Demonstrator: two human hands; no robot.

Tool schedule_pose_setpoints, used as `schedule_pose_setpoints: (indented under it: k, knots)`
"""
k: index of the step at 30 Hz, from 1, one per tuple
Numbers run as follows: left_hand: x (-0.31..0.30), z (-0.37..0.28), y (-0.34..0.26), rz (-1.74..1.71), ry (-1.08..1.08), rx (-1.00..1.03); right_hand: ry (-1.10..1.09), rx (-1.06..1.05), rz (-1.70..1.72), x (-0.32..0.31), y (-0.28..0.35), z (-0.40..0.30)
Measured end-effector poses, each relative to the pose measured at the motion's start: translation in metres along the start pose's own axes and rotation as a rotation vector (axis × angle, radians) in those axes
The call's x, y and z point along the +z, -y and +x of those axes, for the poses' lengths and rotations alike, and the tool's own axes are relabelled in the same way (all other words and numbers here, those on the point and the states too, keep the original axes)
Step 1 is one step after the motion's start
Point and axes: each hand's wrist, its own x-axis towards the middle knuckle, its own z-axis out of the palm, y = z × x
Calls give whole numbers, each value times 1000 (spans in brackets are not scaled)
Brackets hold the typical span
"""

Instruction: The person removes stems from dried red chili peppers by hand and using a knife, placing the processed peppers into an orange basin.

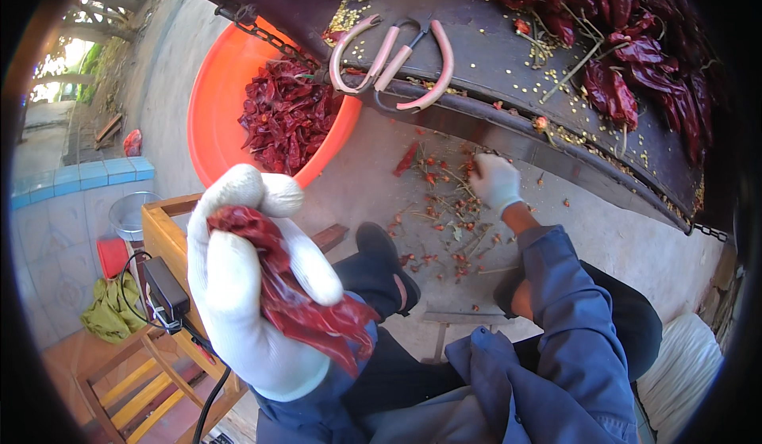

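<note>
Close to the camera, my left hand [238, 289], in a white glove, grips a dried red chili pepper [286, 289] whose lower end is split. My right hand [496, 182], gloved too, is lower down beside the dark table, over stems and caps on the floor; its fingers look curled, but their tips are hidden. Scissors with pink-wrapped handles [440, 63] lie at the table's edge, their blades not clearly seen. An orange plastic basin [208, 111] holds many pieces of dried red pepper [292, 116]. A heap of whole dried peppers [643, 57] lies on the table.
The dark table [476, 45] bears scattered seeds and hangs by chains [268, 39]. Stem ends [458, 224] litter the concrete floor before my shoes [384, 259]. At the left stand a wooden stool [161, 218] with a black box and cable [166, 286], and a wooden chair [143, 384].
</note>
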Motion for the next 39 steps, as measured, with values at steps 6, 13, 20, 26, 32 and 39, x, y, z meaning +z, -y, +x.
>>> schedule_pose_setpoints:
  k: [6,13,20,26,32,39]
  knots:
    - [2,-2,-3,124,-4,-54,458,-435,-171,55,107,29]
    - [7,-1,-9,183,-35,-156,503,-50,-7,110,119,36]
    - [11,1,-17,75,20,-228,384,-320,246,43,139,14]
    - [12,4,-18,4,152,-243,514,231,1851,-62,180,8]
    - [8,13,1,-126,190,-90,236,-300,833,-221,197,-20]
    - [15,11,4,-113,275,-82,66,36,1018,-337,183,-79]
